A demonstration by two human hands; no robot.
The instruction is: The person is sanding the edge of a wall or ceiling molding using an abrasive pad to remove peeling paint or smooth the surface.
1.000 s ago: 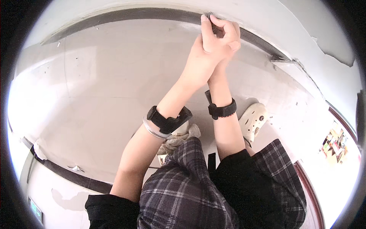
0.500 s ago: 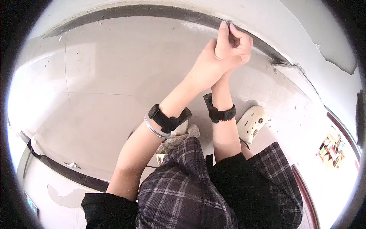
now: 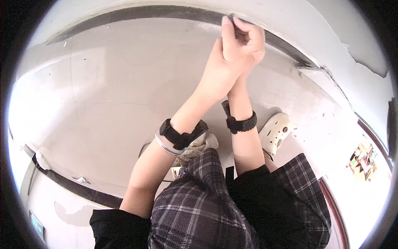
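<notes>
My left hand (image 3: 219, 74) and my right hand (image 3: 240, 83) are clasped together out in front of me, above the floor near the dark skirting. The left hand lies over the right and covers much of it. A couple of curled fingers stick up with their tips slightly apart; no object shows between them. How the fingers interlock is hard to make out. Around the left wrist are a black strap (image 3: 182, 135) and a silver bangle (image 3: 166, 145). The right wrist wears another black strap (image 3: 242, 123) and a thin beaded band.
Dark skirting (image 3: 166, 11) curves along the wall ahead. A cream clog (image 3: 275, 135) is on one foot, right of my forearms. Greyish crumpled cloth (image 3: 207, 143) shows between the arms, above plaid shorts (image 3: 195, 203). Colourful scraps (image 3: 362, 159) lie at far right; a whitish scrap (image 3: 81, 180) lies left.
Both clasped hands have shifted a little to the left and farther from me. The raised fingertips have parted slightly. The foot in the cream clog stays about where it was.
</notes>
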